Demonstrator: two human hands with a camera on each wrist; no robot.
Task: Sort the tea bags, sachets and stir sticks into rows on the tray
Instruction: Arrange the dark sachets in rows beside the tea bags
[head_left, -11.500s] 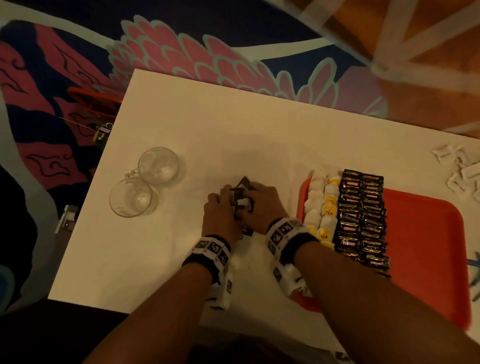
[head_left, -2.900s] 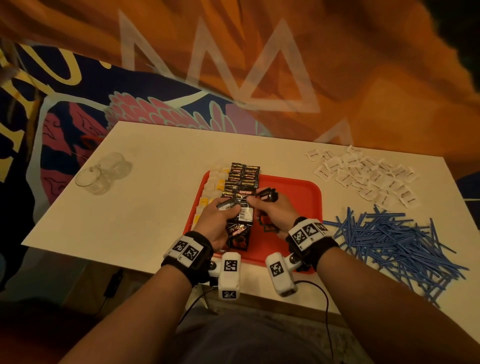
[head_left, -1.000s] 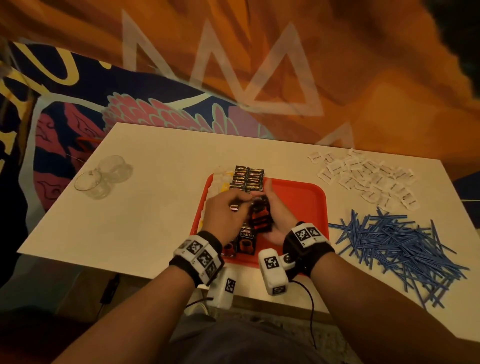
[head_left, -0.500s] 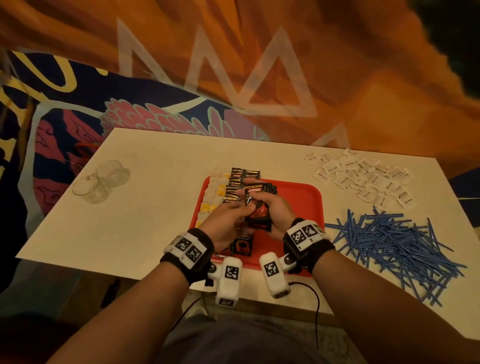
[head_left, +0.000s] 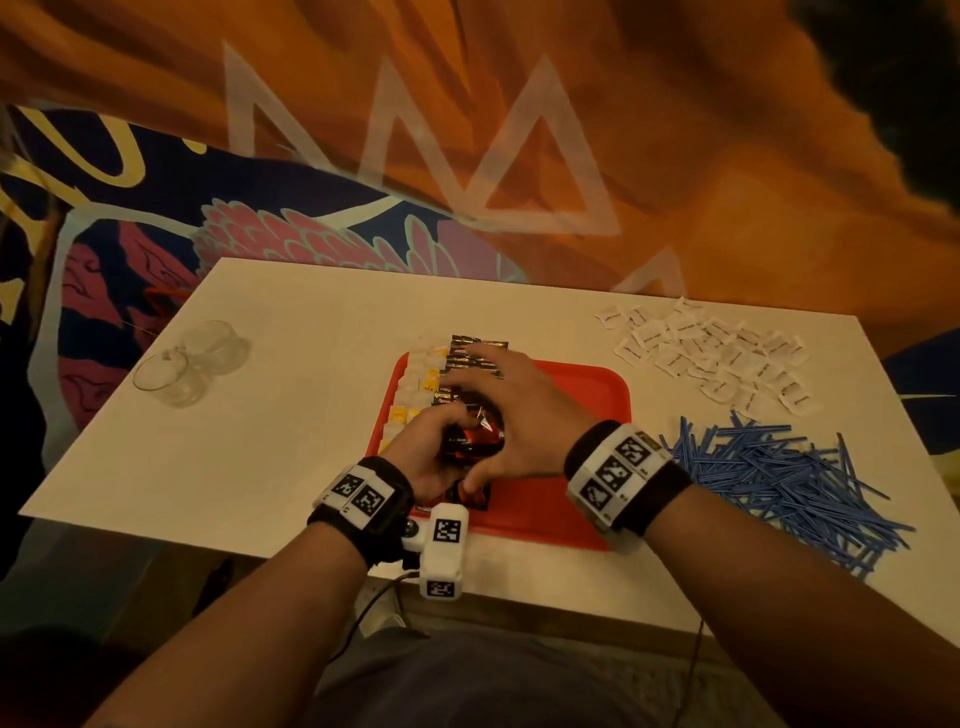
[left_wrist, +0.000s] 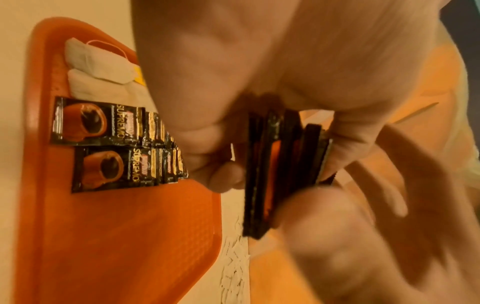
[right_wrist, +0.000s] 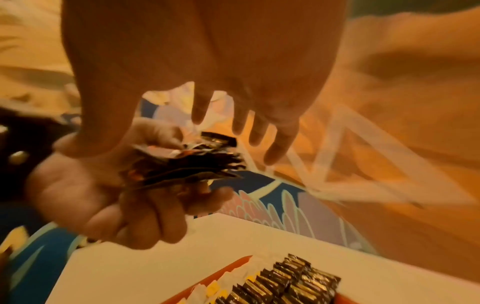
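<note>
My left hand (head_left: 434, 449) grips a stack of black coffee sachets (head_left: 477, 438) above the near left part of the red tray (head_left: 576, 415). The left wrist view shows the stack (left_wrist: 275, 168) edge-on, pinched between thumb and fingers. My right hand (head_left: 514, 408) hovers over the stack, its fingers (right_wrist: 255, 131) straight and spread, holding nothing. On the tray lie a row of white and yellow tea bags (head_left: 415, 387) and two rows of overlapping coffee sachets (head_left: 478, 353). White sachets (head_left: 711, 358) and blue stir sticks (head_left: 789, 478) lie in heaps on the table, right of the tray.
Two glass cups (head_left: 192, 364) stand at the left of the white table (head_left: 291, 415). The right half of the tray is bare red plastic. A patterned carpet lies beyond the table's far edge.
My right hand, which was on the stack with the left hand, has let go and spread its fingers above it. The left hand keeps the stack.
</note>
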